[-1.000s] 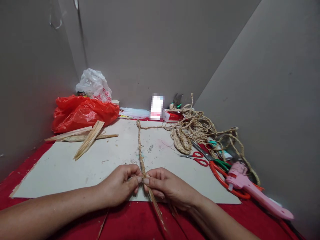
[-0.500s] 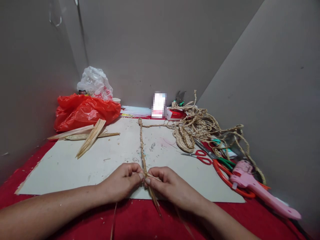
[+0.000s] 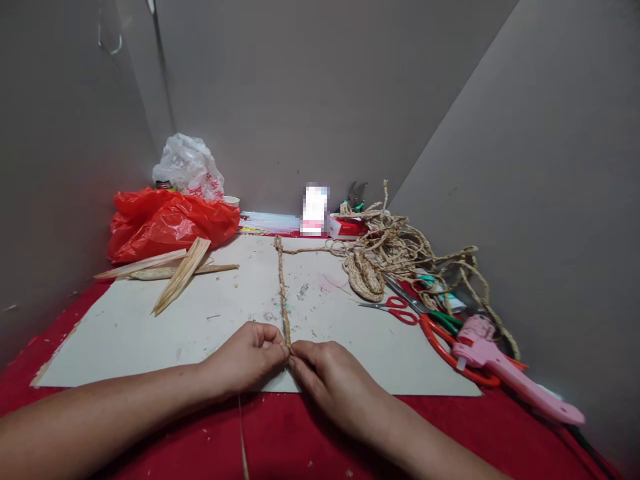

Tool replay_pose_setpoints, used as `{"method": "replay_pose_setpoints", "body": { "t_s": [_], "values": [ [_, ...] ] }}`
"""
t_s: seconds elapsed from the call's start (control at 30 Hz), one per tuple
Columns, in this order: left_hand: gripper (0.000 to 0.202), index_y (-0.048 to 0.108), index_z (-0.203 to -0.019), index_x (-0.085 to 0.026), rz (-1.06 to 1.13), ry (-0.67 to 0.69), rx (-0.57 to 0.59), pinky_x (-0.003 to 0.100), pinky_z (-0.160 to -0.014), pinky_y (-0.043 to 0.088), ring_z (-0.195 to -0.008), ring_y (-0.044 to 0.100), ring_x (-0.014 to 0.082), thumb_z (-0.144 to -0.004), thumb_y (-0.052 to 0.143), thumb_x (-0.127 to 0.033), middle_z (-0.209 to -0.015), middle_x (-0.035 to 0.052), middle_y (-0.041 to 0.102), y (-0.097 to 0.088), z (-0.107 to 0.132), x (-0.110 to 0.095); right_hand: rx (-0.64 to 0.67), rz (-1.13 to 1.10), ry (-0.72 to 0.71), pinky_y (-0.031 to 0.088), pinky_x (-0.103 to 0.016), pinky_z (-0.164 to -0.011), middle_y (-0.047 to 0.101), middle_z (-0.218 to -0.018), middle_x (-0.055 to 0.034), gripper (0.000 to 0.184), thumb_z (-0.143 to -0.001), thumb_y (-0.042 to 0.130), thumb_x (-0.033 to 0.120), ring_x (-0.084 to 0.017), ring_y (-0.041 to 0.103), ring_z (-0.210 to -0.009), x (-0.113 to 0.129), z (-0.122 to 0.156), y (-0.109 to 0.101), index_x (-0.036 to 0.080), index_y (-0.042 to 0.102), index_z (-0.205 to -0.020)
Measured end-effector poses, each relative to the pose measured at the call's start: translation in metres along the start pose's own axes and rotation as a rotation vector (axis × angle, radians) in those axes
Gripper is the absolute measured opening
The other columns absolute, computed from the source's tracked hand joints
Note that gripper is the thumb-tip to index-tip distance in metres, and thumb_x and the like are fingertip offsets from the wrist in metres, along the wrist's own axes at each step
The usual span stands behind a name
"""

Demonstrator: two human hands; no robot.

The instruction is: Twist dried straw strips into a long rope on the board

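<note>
Left hand (image 3: 250, 360) curled, fingertips pinched on near end of straw braid (image 3: 283, 300); right hand (image 3: 335, 380) likewise pinched there, tips just beside left's. One braid, running from fingertips straight away to far edge of board (image 3: 135, 340). Three dry leaf strips (image 3: 181, 277) toward board's far left. One pair of red-handled scissors (image 3: 387, 306) on board's right part; one pink glue gun (image 3: 515, 383) at board's right edge.
</note>
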State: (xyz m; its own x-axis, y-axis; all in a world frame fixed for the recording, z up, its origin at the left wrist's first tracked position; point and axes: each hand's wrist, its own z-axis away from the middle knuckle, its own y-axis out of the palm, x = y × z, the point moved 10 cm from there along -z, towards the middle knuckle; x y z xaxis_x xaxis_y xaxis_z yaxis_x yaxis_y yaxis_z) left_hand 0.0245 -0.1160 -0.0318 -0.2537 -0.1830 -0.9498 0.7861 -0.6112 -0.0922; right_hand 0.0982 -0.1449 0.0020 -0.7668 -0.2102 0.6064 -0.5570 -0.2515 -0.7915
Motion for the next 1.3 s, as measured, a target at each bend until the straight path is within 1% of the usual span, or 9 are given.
{"method": "replay_pose_setpoints", "body": {
  "t_s": [0.17,0.27,0.37,0.53,0.6,0.73,0.97,1.13,1.3],
  "values": [
    [0.019,0.048,-0.059,-0.016,-0.035,-0.019,-0.049,0.02,-0.047,0.021,-0.048,0.027,0.0059,-0.067,0.052,-0.033,-0.05,-0.0073,0.037,-0.001,0.001,-0.001,-0.021,0.193,0.024,0.035,-0.024,-0.06,0.068,-0.076,-0.0088,0.027,-0.09,0.038,0.026,-0.017,0.061,-0.067,0.002,0.005,-0.002,0.018,0.062,-0.084],
    [0.016,0.048,-0.058,-0.016,-0.067,-0.016,-0.081,0.02,-0.045,0.019,-0.047,0.026,0.0058,-0.065,0.051,-0.03,-0.047,-0.0079,0.036,-0.002,0.001,-0.003,-0.059,0.232,0.056,0.033,-0.025,-0.056,0.066,-0.069,-0.0077,0.024,-0.088,0.041,0.026,-0.017,0.059,-0.062,0.002,0.011,-0.012,0.018,0.06,-0.076],
    [0.012,0.049,-0.057,-0.016,-0.069,-0.007,-0.089,0.021,-0.045,0.019,-0.045,0.027,0.0057,-0.062,0.05,-0.027,-0.046,-0.0077,0.037,-0.002,0.001,-0.002,-0.029,0.01,0.127,0.032,-0.022,-0.049,0.058,-0.057,-0.0038,0.031,-0.088,0.041,0.031,-0.013,0.051,-0.052,0.0,0.017,-0.01,0.017,0.053,-0.063],
    [0.01,0.053,-0.056,-0.014,0.106,0.061,-0.025,0.021,-0.051,0.03,-0.046,0.04,0.0071,-0.061,0.051,-0.023,-0.048,-0.0039,0.051,0.003,0.0,-0.003,0.125,-0.501,0.3,0.029,-0.018,-0.036,0.049,-0.045,0.0041,0.035,-0.092,0.026,0.037,-0.008,0.038,-0.032,-0.002,0.02,0.036,0.017,0.05,-0.076],
    [0.011,0.056,-0.056,-0.014,0.155,0.07,-0.022,0.022,-0.056,0.034,-0.049,0.045,0.0083,-0.061,0.053,-0.023,-0.051,-0.002,0.055,0.002,0.001,-0.004,0.051,-0.404,0.269,0.033,-0.019,-0.038,0.057,-0.05,0.0004,0.038,-0.093,0.023,0.036,-0.01,0.046,-0.035,0.0,0.018,0.038,0.016,0.052,-0.079],
    [0.014,0.06,-0.058,-0.012,0.164,0.059,-0.071,0.021,-0.056,0.032,-0.051,0.042,0.007,-0.06,0.061,-0.026,-0.051,-0.0026,0.055,-0.004,0.005,-0.007,-0.157,0.121,0.144,0.042,-0.025,-0.057,0.07,-0.075,-0.0117,0.031,-0.092,0.031,0.023,-0.019,0.066,-0.064,0.017,0.021,0.016,0.014,0.061,-0.089],
    [0.028,0.055,-0.065,-0.015,0.357,-0.09,0.023,0.021,-0.04,0.017,-0.035,0.031,0.0027,-0.059,0.069,-0.039,-0.057,-0.0009,0.062,0.012,0.016,-0.003,-0.087,0.602,0.052,0.043,-0.026,-0.056,0.07,-0.079,-0.0151,0.028,-0.086,0.038,0.009,-0.021,0.067,-0.065,0.042,0.019,0.03,0.009,0.065,-0.095],
    [0.03,0.052,-0.063,-0.015,0.397,-0.086,-0.015,0.02,-0.038,0.017,-0.033,0.031,0.0023,-0.058,0.072,-0.037,-0.05,-0.0029,0.058,0.009,0.018,-0.005,-0.14,0.519,0.018,0.042,-0.025,-0.059,0.07,-0.072,-0.0112,0.027,-0.086,0.04,0.01,-0.02,0.065,-0.067,0.051,0.026,0.029,0.013,0.066,-0.088],
    [0.025,0.052,-0.063,-0.014,0.396,-0.083,-0.023,0.019,-0.035,0.014,-0.031,0.027,0.0002,-0.06,0.068,-0.033,-0.056,-0.002,0.061,0.004,0.018,-0.006,-0.143,0.174,0.044,0.039,-0.023,-0.055,0.068,-0.07,-0.0062,0.037,-0.094,0.03,0.03,-0.016,0.061,-0.059,0.017,0.053,0.002,0.019,0.063,-0.082]
  ]
}}
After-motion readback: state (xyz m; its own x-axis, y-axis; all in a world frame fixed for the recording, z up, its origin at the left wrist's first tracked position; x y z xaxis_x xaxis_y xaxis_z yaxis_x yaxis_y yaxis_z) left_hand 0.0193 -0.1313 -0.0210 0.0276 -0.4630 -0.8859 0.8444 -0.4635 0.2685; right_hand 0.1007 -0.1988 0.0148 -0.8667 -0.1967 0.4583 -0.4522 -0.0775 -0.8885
